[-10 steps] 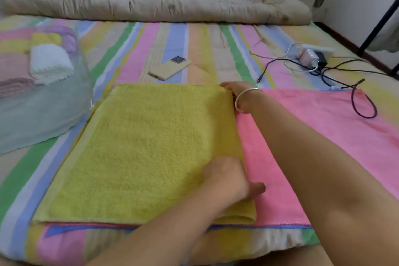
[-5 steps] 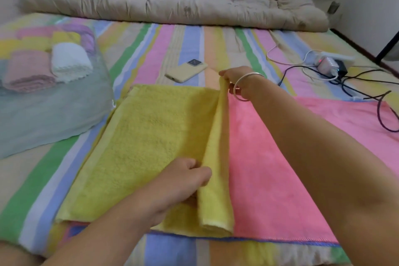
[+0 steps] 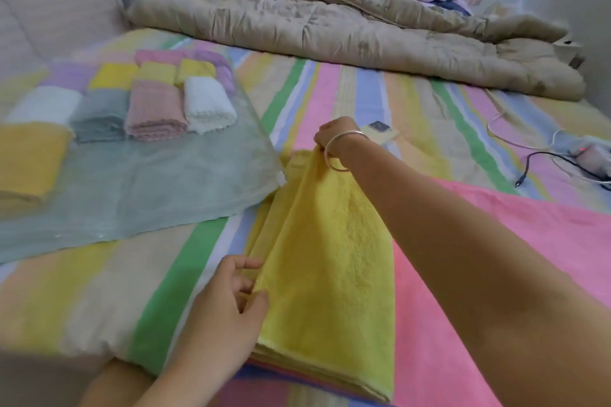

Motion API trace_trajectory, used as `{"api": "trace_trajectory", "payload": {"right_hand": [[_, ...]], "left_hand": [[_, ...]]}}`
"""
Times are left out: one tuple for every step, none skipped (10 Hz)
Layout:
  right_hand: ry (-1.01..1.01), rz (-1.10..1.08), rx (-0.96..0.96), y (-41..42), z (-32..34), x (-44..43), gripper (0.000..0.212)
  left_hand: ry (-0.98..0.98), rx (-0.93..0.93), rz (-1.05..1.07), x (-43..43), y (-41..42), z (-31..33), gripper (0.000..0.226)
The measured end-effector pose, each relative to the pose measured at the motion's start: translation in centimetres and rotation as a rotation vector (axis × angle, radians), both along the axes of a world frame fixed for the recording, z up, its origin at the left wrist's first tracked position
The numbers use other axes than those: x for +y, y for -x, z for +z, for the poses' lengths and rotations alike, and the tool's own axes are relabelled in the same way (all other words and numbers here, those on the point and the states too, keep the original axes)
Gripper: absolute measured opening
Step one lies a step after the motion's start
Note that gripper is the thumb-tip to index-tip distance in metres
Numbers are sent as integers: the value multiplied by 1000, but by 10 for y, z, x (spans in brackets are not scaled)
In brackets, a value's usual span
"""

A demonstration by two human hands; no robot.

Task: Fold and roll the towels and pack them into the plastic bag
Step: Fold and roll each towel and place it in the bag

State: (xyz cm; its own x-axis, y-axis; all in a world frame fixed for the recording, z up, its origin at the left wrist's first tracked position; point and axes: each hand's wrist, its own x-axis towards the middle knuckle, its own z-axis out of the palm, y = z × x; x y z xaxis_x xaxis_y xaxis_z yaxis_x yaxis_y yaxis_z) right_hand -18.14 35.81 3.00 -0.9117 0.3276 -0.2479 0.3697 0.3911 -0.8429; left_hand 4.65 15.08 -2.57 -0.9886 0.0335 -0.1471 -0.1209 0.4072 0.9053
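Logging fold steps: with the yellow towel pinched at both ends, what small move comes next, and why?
Probably lay it flat: the right hand lifts the far end of the yellow towel while the left hand pinches its near edge, the fold unsettled on the pink towel.

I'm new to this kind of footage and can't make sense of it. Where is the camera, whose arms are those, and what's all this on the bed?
There is no machine here. The camera sits on a person's head, looking forward and down, so the two arms are that person's own. The right hand, with a bangle at the wrist, pinches the far end of a yellow towel; the left hand has a grip on its near edge, partway through a fold. Under it lies a pink towel on the striped bedsheet. To the left is the clear plastic bag, with rolled towels already inside. Farther back are a phone, a beige quilt and charger cables.
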Motion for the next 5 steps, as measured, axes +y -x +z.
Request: {"api": "trace_trajectory", "payload": {"right_hand": [[-386, 160, -111, 12, -10, -19, 20], [-326, 120, -49, 24, -23, -23, 27], [-115, 65, -27, 30, -33, -28, 39], [-20, 60, 83, 28, -38, -27, 44], [-251, 179, 227, -4, -26, -17, 38]], "left_hand": [[45, 38, 12, -15, 8, -10, 26], [99, 62, 19, -22, 11, -14, 22], [106, 30, -19, -24, 12, -14, 21], [175, 42, -43, -27, 12, -8, 21], [462, 88, -110, -27, 8, 5, 17]]}}
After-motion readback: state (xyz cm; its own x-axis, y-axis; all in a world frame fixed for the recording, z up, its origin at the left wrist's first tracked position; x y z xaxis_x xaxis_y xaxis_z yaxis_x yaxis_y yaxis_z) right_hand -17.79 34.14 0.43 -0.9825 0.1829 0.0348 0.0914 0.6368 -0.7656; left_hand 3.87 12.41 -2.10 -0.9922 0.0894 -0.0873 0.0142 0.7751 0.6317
